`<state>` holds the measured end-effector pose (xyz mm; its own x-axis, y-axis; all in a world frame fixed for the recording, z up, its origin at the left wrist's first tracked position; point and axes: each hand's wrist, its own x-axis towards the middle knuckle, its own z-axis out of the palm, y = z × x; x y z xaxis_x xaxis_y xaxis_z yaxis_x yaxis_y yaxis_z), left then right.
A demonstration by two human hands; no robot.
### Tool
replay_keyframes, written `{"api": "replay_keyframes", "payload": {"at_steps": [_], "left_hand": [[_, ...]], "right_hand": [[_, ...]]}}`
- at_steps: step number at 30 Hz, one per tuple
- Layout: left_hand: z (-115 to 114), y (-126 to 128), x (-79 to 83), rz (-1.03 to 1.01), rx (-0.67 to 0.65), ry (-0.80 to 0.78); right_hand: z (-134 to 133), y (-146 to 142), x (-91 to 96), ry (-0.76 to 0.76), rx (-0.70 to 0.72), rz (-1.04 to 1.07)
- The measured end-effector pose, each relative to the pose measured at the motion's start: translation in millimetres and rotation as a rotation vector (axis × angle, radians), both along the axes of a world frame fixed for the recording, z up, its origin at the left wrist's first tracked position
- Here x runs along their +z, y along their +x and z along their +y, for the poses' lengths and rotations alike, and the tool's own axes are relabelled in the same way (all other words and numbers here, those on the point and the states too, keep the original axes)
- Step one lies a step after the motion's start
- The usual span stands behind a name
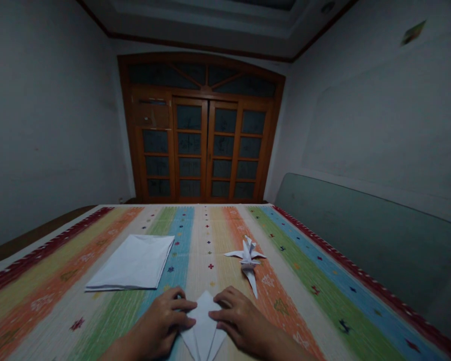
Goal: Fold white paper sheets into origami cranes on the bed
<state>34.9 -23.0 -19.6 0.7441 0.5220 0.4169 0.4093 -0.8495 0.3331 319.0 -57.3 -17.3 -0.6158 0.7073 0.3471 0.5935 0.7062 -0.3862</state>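
**Folded white paper (203,321) between both hands at the near edge of view**

At far left, the red-bordered edge of a striped woven cloth (41,250) runs diagonally, with a dark wooden ledge (30,233) beyond it. A flat, squarish folded white sheet (131,261) lies on the cloth, well clear of that border and just above the left hand (160,321). The left hand's fingers touch the left side of the pointed folded white paper, which lies on the cloth and runs off the bottom of the frame. The right hand (240,316) touches its right side. The hands are apart, with the paper between them; whether they clamp it, I cannot tell. Just beyond the right hand stands a white origami bird (247,260), tail toward the near edge. Open cloth stretches past it to the far edge and to the right border beside a grey-green panel (361,235).
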Motion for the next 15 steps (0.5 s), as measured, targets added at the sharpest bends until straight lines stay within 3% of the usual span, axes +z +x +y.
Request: {"api": "replay_keyframes", "payload": {"at_steps": [5,10,15], "left_hand": [[8,-1,-6.9,0.007,0.071,0.042],[12,0,-15.5,0.008,0.138,0.160],[15,-2,-22.3,-0.007,0.237,0.239]], "right_hand": [[10,-5,-8.6,0.065,-0.082,0.019],[21,-8,-20.0,0.035,-0.130,0.022],[34,-21,-19.4,0.001,-0.204,0.058]]}}
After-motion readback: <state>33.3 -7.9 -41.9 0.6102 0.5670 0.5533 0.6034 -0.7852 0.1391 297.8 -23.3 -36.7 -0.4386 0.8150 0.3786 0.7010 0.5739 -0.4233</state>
